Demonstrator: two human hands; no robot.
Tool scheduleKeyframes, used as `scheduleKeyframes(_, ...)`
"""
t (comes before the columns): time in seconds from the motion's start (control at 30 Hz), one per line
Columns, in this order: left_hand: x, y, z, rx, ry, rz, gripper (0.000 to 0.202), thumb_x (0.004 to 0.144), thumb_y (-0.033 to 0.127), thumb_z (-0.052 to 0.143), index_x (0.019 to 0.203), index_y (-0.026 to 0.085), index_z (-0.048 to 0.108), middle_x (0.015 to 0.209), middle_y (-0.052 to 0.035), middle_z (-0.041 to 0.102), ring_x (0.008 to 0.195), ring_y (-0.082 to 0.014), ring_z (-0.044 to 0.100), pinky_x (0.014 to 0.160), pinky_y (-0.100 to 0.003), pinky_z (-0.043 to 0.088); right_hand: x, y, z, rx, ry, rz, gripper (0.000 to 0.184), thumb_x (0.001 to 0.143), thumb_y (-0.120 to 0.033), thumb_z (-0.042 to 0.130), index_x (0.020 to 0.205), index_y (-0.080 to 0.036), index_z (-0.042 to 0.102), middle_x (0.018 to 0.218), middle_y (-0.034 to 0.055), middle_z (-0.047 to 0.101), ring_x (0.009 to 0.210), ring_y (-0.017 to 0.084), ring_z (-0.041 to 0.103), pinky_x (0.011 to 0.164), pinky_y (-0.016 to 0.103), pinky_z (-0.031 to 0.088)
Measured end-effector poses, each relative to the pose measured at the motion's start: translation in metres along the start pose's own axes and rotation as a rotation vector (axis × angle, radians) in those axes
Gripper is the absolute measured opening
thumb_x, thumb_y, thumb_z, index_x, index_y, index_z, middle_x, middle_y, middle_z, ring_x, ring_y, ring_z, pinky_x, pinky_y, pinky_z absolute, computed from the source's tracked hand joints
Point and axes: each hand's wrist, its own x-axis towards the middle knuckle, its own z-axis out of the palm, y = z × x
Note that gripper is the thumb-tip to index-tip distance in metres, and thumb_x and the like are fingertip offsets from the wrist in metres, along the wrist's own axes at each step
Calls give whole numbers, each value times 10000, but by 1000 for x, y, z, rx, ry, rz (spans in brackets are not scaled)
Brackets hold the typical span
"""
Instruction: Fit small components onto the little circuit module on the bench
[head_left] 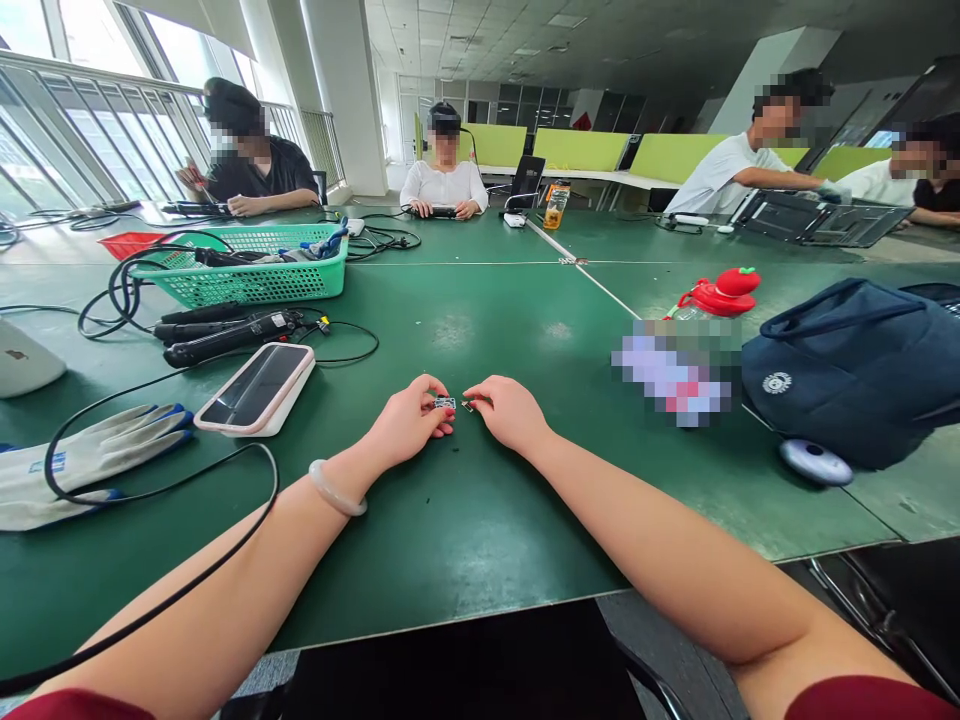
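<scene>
Near the middle of the green table, my left hand [405,422] pinches a small circuit board [445,403] between thumb and fingers. Close by on its right, my right hand [516,412] is closed in a pinch on a tiny piece [467,406], too small to name. A narrow gap separates the two hands' fingertips. Both hands are at or just above the tabletop. Below them on the table lie tiny dark bits [455,449]. A pale bangle [337,490] circles my left wrist.
To the left are a phone [259,388] in a pale case, work gloves [97,460], black cylindrical devices [225,335] and a green basket [262,285] of cables. A black cable [266,480] crosses over my left forearm. A navy bag [862,370] stands right. Several people sit beyond.
</scene>
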Motion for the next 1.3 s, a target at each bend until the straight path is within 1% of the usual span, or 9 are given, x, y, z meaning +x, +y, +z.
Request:
scheduleKeyframes(0.1,1,-2,1,-47,-30,20,170,815,262,548,943,208,451,774,-10,661,760,-170,687,708,-328,552,2,0,2,-40,-9,9,192,879,-195,539,957,-201,715,948,60,667,921,180,586,832,302,442)
scheduleKeyframes(0.27,1,-1,-2,158,45,135,187,789,303,568,935,217,487,859,-12,673,839,-175,654,797,-338,501,3,-2,4,-51,-22,10,145,866,-217,571,886,-217,714,896,42,638,878,171,571,771,287,433)
scheduleKeyframes(0.47,1,2,-4,265,84,156,182,779,306,573,923,218,505,915,-14,661,820,-165,623,778,-315,479,5,-1,6,-87,-3,-5,116,865,-221,580,845,-203,693,897,39,616,864,166,566,752,279,425)
scheduleKeyframes(0.67,2,3,-4,375,127,114,224,746,337,628,921,210,567,901,-22,663,758,-163,595,719,-300,468,9,4,13,-143,-11,-17,177,899,-211,512,803,-186,658,880,54,594,796,162,554,698,276,418)
scheduleKeyframes(0.77,1,4,-5,402,143,106,251,715,355,667,898,208,578,886,-25,670,754,-172,594,714,-306,464,8,4,11,-85,29,-17,183,901,-171,479,799,-176,631,879,51,588,771,153,544,694,268,415)
scheduleKeyframes(0.83,0,5,-6,400,144,106,257,703,363,681,881,209,579,888,-25,674,759,-175,595,711,-307,463,6,0,7,15,95,-54,165,896,-154,478,805,-176,614,882,39,587,775,143,540,709,257,417)
scheduleKeyframes(0.9,0,5,-5,391,140,105,249,696,365,686,856,209,575,884,-23,676,773,-178,596,715,-305,460,3,-6,2,105,145,-138,150,887,-142,484,799,-177,599,873,31,583,784,137,535,719,246,417)
scheduleKeyframes(1.07,-1,5,-4,360,99,125,250,678,371,693,815,209,561,843,-11,662,793,-179,591,724,-299,455,-3,-15,2,165,148,-328,158,890,-140,465,810,-182,594,868,33,571,781,135,525,716,243,422)
scheduleKeyframes(1.3,1,1,-4,248,48,125,253,667,353,696,808,203,549,836,-2,645,784,-167,588,743,-306,458,-3,-14,6,124,158,-379,154,880,-118,472,813,-188,592,868,35,573,773,140,521,713,251,432)
